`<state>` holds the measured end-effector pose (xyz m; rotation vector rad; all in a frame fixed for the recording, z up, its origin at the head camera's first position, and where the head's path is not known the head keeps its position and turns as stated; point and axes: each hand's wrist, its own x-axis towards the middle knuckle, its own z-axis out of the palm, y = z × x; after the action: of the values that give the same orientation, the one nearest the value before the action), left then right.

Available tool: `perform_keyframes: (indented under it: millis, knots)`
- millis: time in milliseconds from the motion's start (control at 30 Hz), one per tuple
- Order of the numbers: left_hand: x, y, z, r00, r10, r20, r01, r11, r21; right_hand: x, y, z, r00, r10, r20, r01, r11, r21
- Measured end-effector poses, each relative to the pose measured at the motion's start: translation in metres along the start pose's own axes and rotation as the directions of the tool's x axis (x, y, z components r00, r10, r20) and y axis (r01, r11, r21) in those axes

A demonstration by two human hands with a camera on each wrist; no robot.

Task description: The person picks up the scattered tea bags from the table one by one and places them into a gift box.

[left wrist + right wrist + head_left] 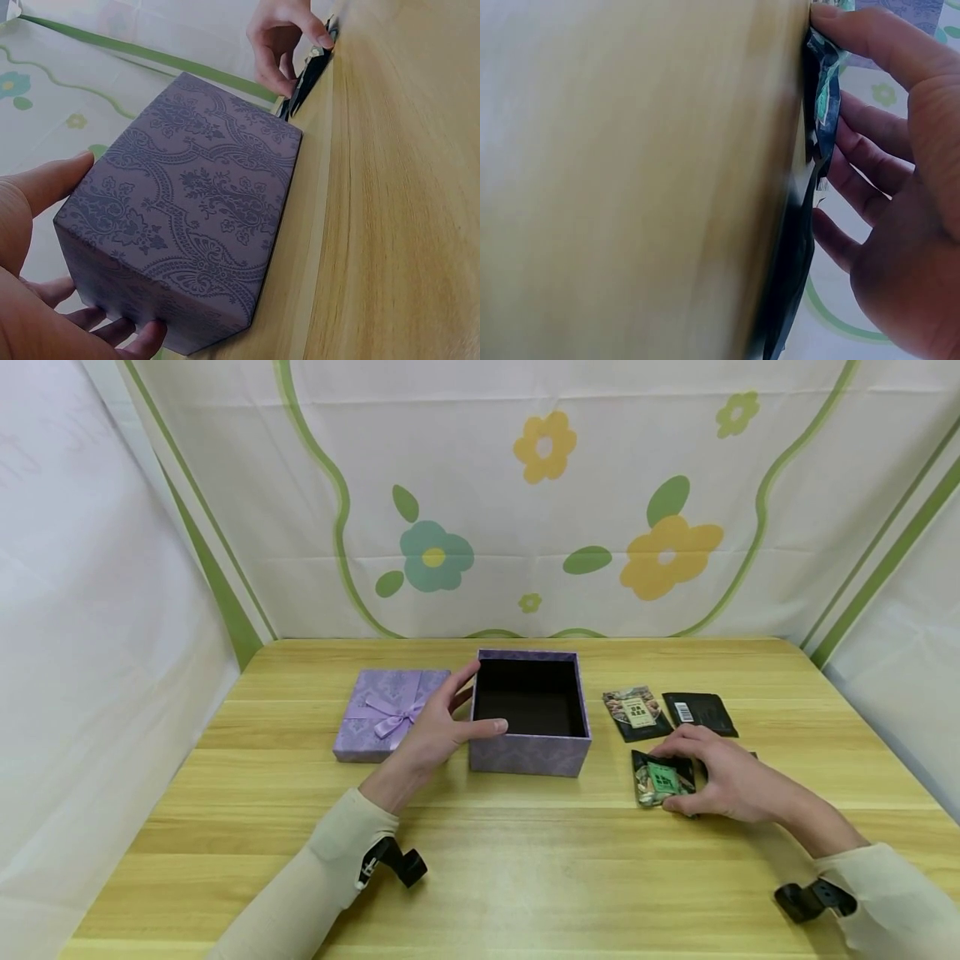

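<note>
An open purple patterned box (530, 754) with a dark inside stands on the table. My left hand (431, 735) holds its left side, thumb at the near rim and fingers against the side wall; in the left wrist view the fingertips (154, 334) touch that wall. At the right, my right hand (731, 777) grips a small dark packet with a green label (663, 778), thumb on the near edge and fingers over the far edge. Another dark packet lies mostly hidden under this hand; the right wrist view shows a dark packet (791, 262) beside the fingers.
The purple lid (375, 706) with a ribbon bow lies left of the box, partly behind my left hand. Beyond my right hand lie a packet with a pale label (637, 713) and a black packet with a barcode (701, 713). A flowered cloth (480, 468) hangs behind the table.
</note>
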<state>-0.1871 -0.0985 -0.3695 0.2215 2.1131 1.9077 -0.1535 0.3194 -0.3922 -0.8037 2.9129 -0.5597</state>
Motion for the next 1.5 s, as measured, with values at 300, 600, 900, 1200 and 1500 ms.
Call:
perform_keyframes:
  millis: [300,600,900,1200,1500]
  knots:
    - [0.001,0.0,0.0,1.0,0.005,-0.001,-0.005,1.0,-0.005,0.0,0.0,0.001,0.999,-0.015,-0.029,0.015,1.0,-0.027]
    - [0.001,0.0,0.0,1.0,0.006,-0.003,-0.006,1.0,0.006,0.0,0.001,0.001,0.999,-0.002,-0.046,0.002,1.0,-0.017]
    - [0.0,0.0,0.0,1.0,0.013,-0.004,-0.013,1.0,0.012,0.0,0.002,0.002,0.997,-0.01,-0.08,0.011,1.0,0.01]
    - [0.0,-0.001,0.0,1.0,0.012,-0.003,-0.012,1.0,0.014,0.001,-0.002,-0.005,0.995,0.014,-0.102,-0.005,0.996,0.091]
    - [0.001,-0.002,0.0,1.0,0.009,-0.01,-0.009,1.0,0.015,0.01,-0.006,-0.017,0.987,0.003,-0.158,0.02,0.99,0.143]
